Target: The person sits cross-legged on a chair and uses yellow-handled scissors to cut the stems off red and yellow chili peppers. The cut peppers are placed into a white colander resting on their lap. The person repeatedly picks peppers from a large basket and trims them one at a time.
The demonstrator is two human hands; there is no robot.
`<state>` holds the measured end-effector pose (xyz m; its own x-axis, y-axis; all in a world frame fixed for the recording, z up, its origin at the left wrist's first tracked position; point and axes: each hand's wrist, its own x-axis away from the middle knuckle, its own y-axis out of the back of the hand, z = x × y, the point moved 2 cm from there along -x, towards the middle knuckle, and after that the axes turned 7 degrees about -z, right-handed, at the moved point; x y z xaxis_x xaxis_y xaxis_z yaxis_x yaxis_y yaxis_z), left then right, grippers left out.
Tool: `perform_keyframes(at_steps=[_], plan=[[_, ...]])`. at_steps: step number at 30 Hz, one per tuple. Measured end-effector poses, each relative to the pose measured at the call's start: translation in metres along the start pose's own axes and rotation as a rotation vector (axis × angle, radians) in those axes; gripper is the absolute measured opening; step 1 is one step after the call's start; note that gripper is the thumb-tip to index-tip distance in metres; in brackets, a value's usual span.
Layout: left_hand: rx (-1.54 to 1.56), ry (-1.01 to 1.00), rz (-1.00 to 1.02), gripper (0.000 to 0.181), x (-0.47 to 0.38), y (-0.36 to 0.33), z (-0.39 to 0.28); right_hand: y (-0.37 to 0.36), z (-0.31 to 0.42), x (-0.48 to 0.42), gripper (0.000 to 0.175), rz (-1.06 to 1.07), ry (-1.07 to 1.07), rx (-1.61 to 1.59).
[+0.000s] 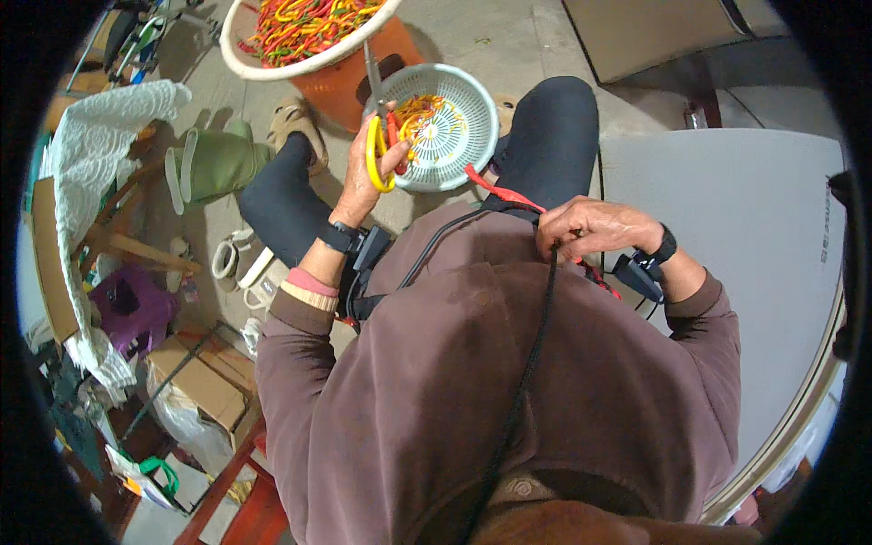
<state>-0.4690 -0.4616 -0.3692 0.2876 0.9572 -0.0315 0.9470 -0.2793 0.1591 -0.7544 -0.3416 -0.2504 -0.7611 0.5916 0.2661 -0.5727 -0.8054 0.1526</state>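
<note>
My left hand (361, 174) holds a pair of scissors (377, 153) with yellow handles, its blades pointing away from me. Something red lies along the handle in that hand; whether it is a pepper or part of the scissors I cannot tell. Just beyond the hand, a pale plastic colander (480, 129) stands on the floor with cut red and yellow pepper pieces (426, 112) in it. Down at my lap, my right hand (593, 225) has its fingers closed on a black cord (545, 306) that runs down my jacket. A red strap (501, 191) lies beside that hand.
An orange bucket (330, 95) stands behind the colander, below a white-rimmed basin (289, 70) full of red, yellow and green chilli peppers (310, 27). Green boots (218, 167) and cardboard boxes (204, 378) are at left. A large grey panel (722, 204) is at right.
</note>
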Motion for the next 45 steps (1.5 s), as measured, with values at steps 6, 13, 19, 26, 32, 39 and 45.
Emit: perform_keyframes(at_steps=[6,13,19,26,32,39,45], plan=[[0.165,0.112,0.079,0.060,0.007,-0.006,-0.005,0.020,0.037,0.033,0.018,-0.381,-0.090,-0.060],[0.256,0.147,0.107,0.061,0.013,-0.007,-0.014,0.026,0.116,0.021,0.023,-0.623,-0.010,0.062],[0.341,0.061,0.036,0.062,0.018,0.004,-0.040,0.030,0.165,-0.005,0.027,-0.612,0.198,0.311],[0.404,-0.040,-0.005,0.062,0.021,0.028,-0.067,0.004,0.104,-0.081,0.032,-0.312,0.116,0.052],[0.299,0.030,-0.054,0.060,0.025,0.041,-0.069,-0.054,0.071,-0.115,0.026,0.110,0.245,0.033],[0.334,0.111,-0.061,0.059,0.036,0.047,-0.056,-0.028,0.026,-0.102,0.020,0.222,-0.028,0.013],[0.351,0.146,-0.040,0.060,0.032,0.038,-0.050,-0.033,0.021,-0.098,0.018,0.109,0.002,-0.080]])
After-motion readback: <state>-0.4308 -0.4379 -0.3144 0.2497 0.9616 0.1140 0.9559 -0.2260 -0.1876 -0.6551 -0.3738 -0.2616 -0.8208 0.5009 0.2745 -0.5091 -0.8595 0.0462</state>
